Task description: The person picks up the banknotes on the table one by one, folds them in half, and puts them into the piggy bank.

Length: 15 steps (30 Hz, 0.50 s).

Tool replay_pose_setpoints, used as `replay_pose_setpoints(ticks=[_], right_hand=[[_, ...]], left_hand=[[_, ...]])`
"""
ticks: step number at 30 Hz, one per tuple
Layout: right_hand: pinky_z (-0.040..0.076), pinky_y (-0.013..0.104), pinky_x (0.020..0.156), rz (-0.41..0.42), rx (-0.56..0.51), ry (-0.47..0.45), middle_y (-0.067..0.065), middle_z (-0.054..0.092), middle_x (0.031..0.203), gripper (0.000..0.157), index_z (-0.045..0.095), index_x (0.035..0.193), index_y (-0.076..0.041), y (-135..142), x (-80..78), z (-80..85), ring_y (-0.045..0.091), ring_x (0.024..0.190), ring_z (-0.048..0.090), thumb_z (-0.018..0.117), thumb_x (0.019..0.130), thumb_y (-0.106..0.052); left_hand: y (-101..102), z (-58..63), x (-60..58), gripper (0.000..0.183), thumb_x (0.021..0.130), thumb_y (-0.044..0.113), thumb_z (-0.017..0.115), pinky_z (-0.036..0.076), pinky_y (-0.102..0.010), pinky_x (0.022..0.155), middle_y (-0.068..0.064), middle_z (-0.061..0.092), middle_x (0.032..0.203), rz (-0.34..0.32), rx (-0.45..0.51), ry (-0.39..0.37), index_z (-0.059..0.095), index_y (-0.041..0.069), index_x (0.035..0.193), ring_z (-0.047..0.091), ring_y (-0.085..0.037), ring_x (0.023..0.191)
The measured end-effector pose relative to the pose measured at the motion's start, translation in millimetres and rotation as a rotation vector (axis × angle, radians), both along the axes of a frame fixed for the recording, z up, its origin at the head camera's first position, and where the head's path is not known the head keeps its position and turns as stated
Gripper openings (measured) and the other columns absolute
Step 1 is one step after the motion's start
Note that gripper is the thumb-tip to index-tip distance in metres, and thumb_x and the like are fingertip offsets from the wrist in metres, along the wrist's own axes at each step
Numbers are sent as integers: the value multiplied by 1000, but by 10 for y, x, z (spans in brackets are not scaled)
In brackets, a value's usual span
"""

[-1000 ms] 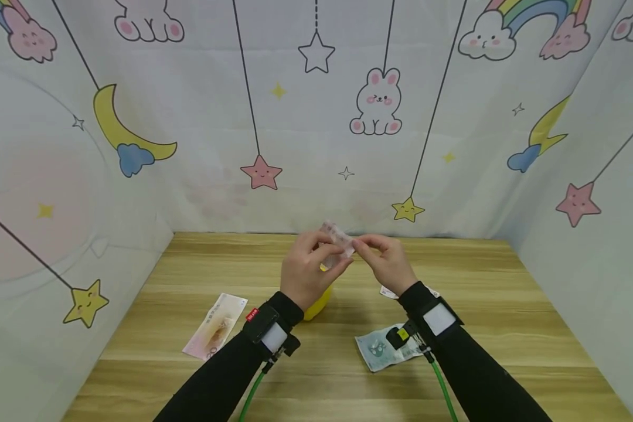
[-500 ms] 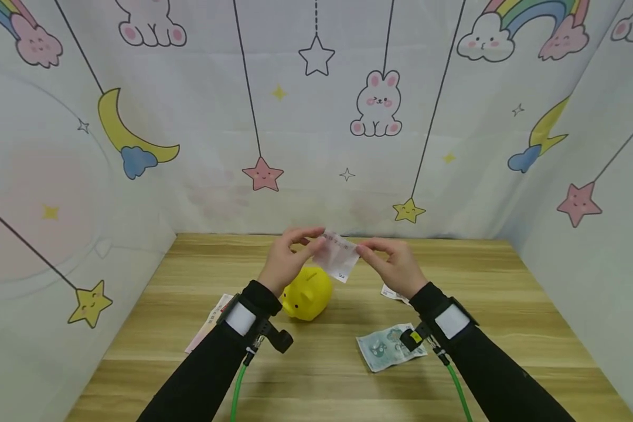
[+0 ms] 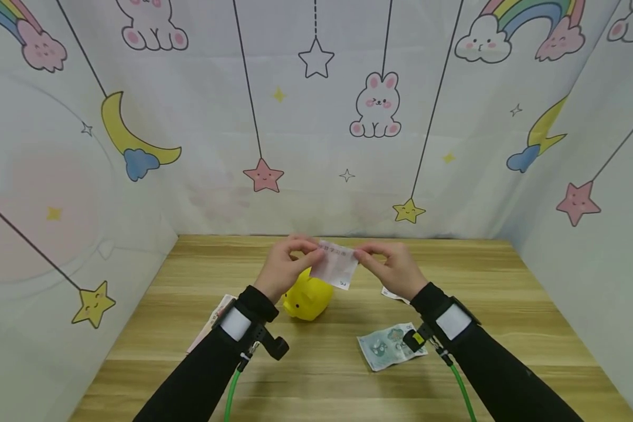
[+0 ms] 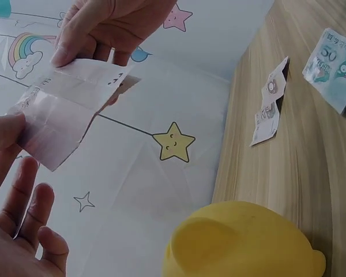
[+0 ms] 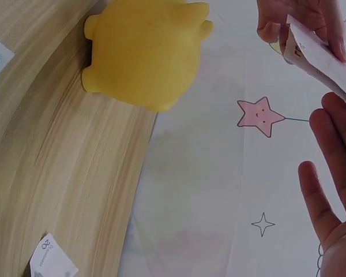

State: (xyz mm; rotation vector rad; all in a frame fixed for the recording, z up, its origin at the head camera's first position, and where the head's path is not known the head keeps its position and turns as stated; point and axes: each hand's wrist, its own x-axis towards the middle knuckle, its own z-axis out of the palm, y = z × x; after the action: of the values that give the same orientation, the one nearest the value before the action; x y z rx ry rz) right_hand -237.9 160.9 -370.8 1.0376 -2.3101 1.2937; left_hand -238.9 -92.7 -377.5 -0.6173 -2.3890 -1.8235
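Note:
A pinkish play banknote (image 3: 336, 265), folded into a small square, is held up between both hands above the table. My left hand (image 3: 285, 264) pinches its left edge between thumb and fingers. At the opposite edge my right hand (image 3: 392, 268) pinches the upper corner. Creases and a doubled layer of the folded note (image 4: 69, 98) show in the left wrist view. Just below and behind the hands stands a yellow piggy bank (image 3: 308, 298), partly covered by the left hand and the note. Its rounded body (image 5: 141, 55) also appears in the right wrist view.
On the wooden table (image 3: 295, 381) lies a teal 50 note (image 3: 390, 347) beneath the right wrist. A pale creased note (image 3: 394, 294) is partly hidden behind the right hand. Another pink note (image 3: 211, 323) lies left, partly under the left forearm. Printed cloth walls (image 3: 200, 117) enclose the table.
My left hand has moved left and its fingers have shifted on the note. The note has turned from a narrow slanted strip to a flat square face. More of the piggy bank shows.

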Motion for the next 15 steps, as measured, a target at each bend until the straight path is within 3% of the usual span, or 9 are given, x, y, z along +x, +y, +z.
replay_pose_setpoints(ticks=[8, 15], right_hand=[[48, 30, 71, -15, 19, -5, -13, 63, 93, 11, 67, 100, -22, 5, 8, -22, 8, 81, 59, 59, 95, -18], [48, 31, 68, -13, 19, 12, -14, 62, 91, 10, 67, 99, -22, -14, 11, -25, 8, 80, 59, 59, 94, -18]], left_hand=[[23, -11, 73, 13, 87, 34, 66, 41, -40, 80, 4, 55, 110, 2, 68, -78, 70, 22, 91, 45, -19, 105], [70, -3, 138, 14, 87, 39, 68, 34, -41, 76, 8, 55, 103, 121, 16, 42, 69, 26, 82, 45, -16, 98]])
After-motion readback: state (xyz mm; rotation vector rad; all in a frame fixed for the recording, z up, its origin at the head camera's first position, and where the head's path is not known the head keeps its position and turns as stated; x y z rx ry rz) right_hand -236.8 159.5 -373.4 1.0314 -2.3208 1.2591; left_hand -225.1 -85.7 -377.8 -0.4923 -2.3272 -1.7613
